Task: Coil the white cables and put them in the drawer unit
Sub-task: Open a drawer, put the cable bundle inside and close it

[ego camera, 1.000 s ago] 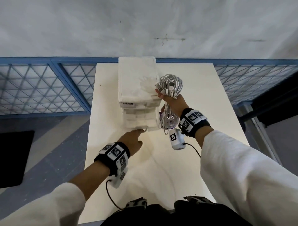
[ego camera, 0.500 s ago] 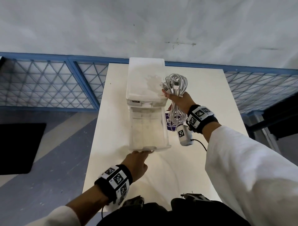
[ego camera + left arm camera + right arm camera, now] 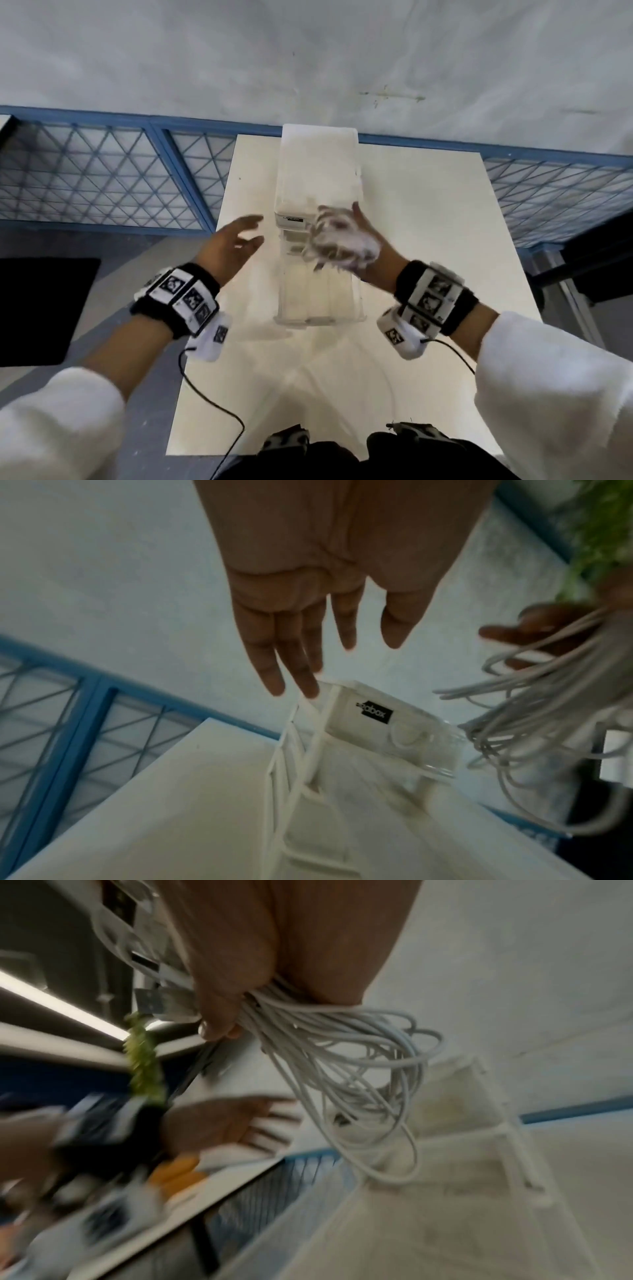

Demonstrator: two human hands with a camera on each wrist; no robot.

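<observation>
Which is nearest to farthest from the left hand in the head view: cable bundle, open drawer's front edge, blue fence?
1. Cable bundle, to its right, held by the right hand.
2. Open drawer's front edge, below and right, toward the person.
3. Blue fence, behind the table.

Left hand is empty.

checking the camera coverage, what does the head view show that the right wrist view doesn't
Only the head view shows the whole white table, the full drawer unit with its pulled-out drawer, and both wristbands.

Only the right wrist view shows the right hand gripping the white cables sharply enough to see separate loops and plug ends; in the head view the bundle is a blur.

Both show the cables held over the open drawer, and the left hand open and holding nothing.
</observation>
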